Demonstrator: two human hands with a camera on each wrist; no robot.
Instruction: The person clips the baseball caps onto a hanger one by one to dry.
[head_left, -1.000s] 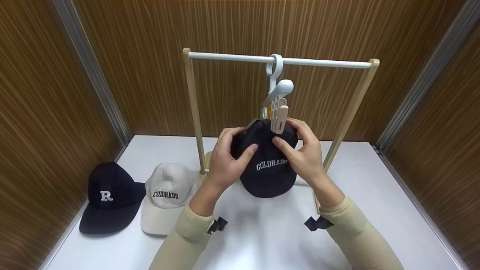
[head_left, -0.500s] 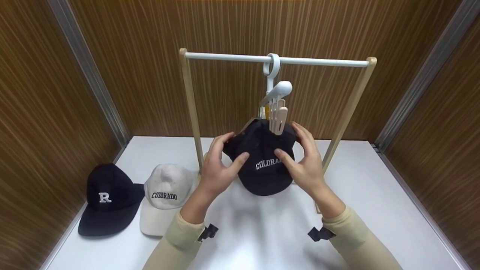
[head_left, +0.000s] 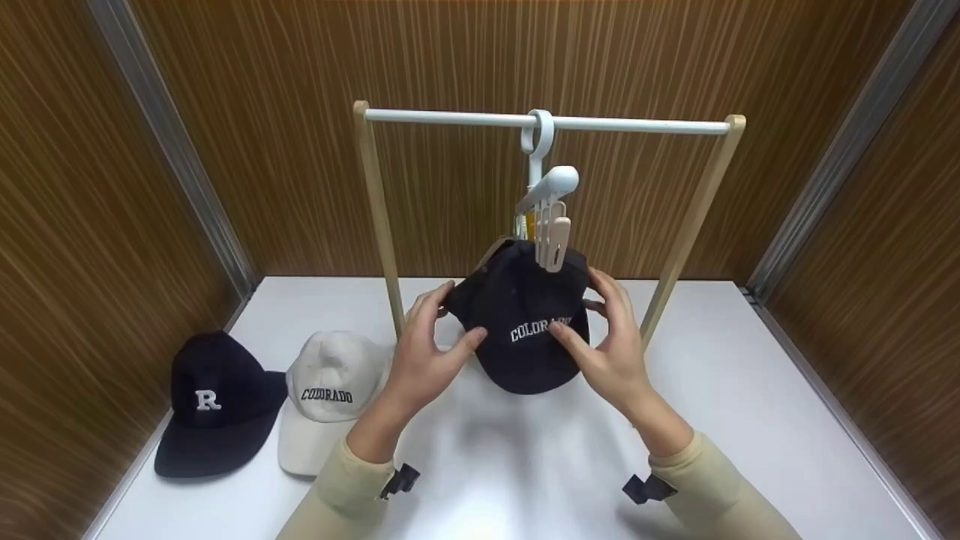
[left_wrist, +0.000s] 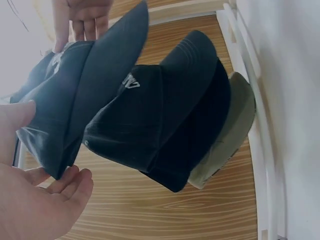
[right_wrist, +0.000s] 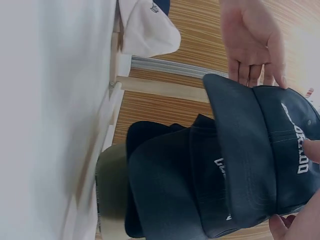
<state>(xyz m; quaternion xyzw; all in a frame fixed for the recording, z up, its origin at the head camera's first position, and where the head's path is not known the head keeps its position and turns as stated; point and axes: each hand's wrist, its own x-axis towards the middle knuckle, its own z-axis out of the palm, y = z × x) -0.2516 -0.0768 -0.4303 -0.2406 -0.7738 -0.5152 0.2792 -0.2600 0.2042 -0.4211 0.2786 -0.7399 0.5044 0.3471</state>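
A dark baseball cap (head_left: 517,300) with white COLORADO lettering hangs by its crown from a pale clip (head_left: 556,244) on a white hanger (head_left: 559,181). My left hand (head_left: 424,360) holds the cap's left side, thumb at the front edge, fingers toward the back. On the other side my right hand (head_left: 615,349) holds it too, its thumb over the lettering's end and its fingers behind. Behind this cap, the left wrist view reveals a second dark cap (left_wrist: 130,130), another dark cap (left_wrist: 212,115) and a beige cap (left_wrist: 235,120) in a row.
A rack with a white rail (head_left: 450,117) and wooden posts (head_left: 379,217) stands around the hanging caps. On the white table (head_left: 750,420) at left lie a dark cap with an R (head_left: 217,405) and a white COLORADO cap (head_left: 330,382). Wood-grain panels (head_left: 637,60) enclose the table.
Both hands have slid down the hanging cap's sides from near the clip, the left also outward. The cap stays clipped. The whole view has shifted slightly.
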